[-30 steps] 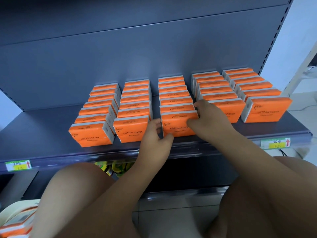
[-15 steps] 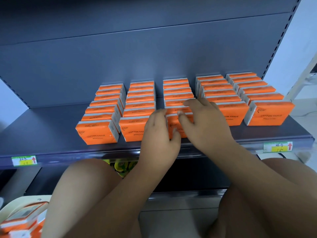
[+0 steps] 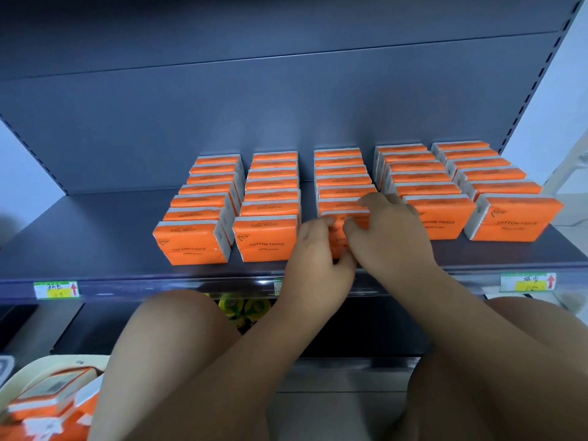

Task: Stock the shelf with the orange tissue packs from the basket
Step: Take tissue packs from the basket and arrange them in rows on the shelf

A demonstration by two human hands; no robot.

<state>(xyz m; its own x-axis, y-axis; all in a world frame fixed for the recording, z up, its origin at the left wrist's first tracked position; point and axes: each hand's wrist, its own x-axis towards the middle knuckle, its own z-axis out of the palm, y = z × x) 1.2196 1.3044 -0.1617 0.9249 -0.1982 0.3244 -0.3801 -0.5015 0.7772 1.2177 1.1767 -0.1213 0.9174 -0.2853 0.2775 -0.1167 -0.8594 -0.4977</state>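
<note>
Left hand (image 3: 318, 259) slid onto front pack (image 3: 338, 237), upright, crosswise

A shop: shelf (image 3: 95, 237) with price tags (image 3: 56, 289)

Shelf deck (image 3: 79, 237): bare and open left of row 1 (image 3: 191, 246), from the front edge to the back panel (image 3: 254, 106). 5 rows of orange tissue packs (image 3: 439, 218) fill the centre and right. The gaps between them are narrow, widest between row 2 (image 3: 265, 241) and row 3 (image 3: 342, 173). A bare strip runs ahead of all the rows to the price rail (image 3: 159, 286). The left hand (image 3: 318, 259) and right hand (image 3: 388, 237) grip the front pack (image 3: 339, 240) of row 3, blocking that approach. There is open height above the packs. Below the rail, the left knee (image 3: 171, 329) and right knee (image 3: 525, 345) flank the approach.
</note>
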